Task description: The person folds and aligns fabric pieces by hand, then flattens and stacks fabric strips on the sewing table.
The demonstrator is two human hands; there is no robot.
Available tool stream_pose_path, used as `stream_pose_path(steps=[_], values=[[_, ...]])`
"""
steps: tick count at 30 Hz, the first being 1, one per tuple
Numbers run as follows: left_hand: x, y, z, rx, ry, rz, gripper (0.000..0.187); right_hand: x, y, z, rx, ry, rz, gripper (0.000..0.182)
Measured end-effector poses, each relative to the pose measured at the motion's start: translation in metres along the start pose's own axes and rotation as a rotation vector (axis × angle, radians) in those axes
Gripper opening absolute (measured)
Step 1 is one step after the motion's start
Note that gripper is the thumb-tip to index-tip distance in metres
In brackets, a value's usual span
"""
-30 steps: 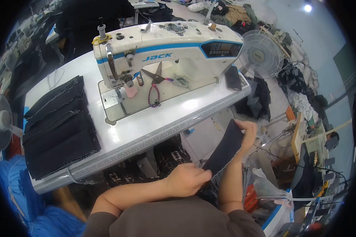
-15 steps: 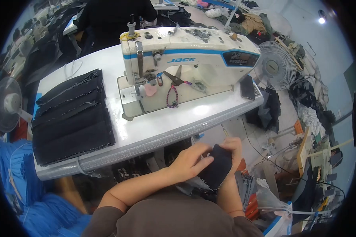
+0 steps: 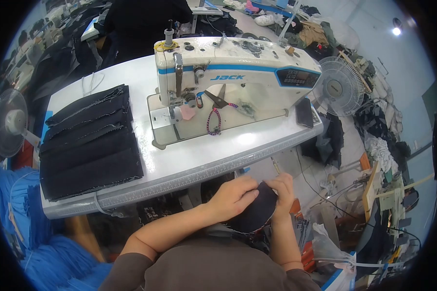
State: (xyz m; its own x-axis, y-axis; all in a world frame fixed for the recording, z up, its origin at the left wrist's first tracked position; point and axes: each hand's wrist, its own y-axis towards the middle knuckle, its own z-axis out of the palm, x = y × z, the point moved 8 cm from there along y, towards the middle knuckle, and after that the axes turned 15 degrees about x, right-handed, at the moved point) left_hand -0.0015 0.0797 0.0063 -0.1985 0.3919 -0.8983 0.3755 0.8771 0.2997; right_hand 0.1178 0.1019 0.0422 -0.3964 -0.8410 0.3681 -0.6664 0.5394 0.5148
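Below the front edge of the sewing table, my left hand (image 3: 234, 199) pinches one side of a dark fabric piece (image 3: 253, 213). My right hand (image 3: 281, 193) grips the same piece at its upper right edge, close beside the left. The fabric hangs down between the hands toward my lap, with a pale frayed lower edge. Beyond them stands a white and blue sewing machine (image 3: 238, 63). Scissors (image 3: 217, 101) with wrapped handles lie on its bed. Folded dark fabric pieces (image 3: 90, 150) are stacked at the table's left.
A phone (image 3: 304, 113) lies on the table's right end. One fan (image 3: 336, 88) stands to the right, another (image 3: 12, 121) to the left. Blue fabric (image 3: 58, 259) is heaped at lower left. A person in black (image 3: 145, 19) is beyond the table. A ruler strip (image 3: 194, 172) runs along the front edge.
Both hands have shifted slightly with the fabric, which now spreads lower and further left between them. My left fingers have closed more on its edge. The view has moved a little.
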Motion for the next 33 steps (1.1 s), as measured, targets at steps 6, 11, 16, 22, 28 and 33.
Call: stream_pose_path(steps=[6, 11, 16, 22, 28, 33], values=[[0.010, -0.001, -0.005, -0.052, -0.096, -0.054, 0.016, -0.002, 0.000, 0.002, -0.026, 0.069, 0.053, 0.022], [0.014, -0.003, 0.000, -0.038, -0.013, -0.063, 0.014, 0.006, 0.002, 0.003, 0.044, -0.069, 0.001, 0.019], [0.014, -0.003, 0.002, -0.041, 0.009, -0.092, 0.016, 0.003, -0.001, 0.007, 0.001, -0.042, 0.042, 0.018], [0.011, -0.007, -0.005, -0.015, 0.032, -0.105, 0.017, 0.002, 0.002, 0.011, 0.041, 0.056, 0.083, 0.017], [0.008, -0.006, 0.001, -0.041, 0.167, -0.102, 0.015, -0.007, -0.003, 0.020, 0.040, -0.039, 0.044, 0.019], [0.012, -0.006, -0.006, -0.073, 0.134, -0.076, 0.015, -0.008, -0.003, 0.019, -0.023, -0.025, 0.114, 0.017]])
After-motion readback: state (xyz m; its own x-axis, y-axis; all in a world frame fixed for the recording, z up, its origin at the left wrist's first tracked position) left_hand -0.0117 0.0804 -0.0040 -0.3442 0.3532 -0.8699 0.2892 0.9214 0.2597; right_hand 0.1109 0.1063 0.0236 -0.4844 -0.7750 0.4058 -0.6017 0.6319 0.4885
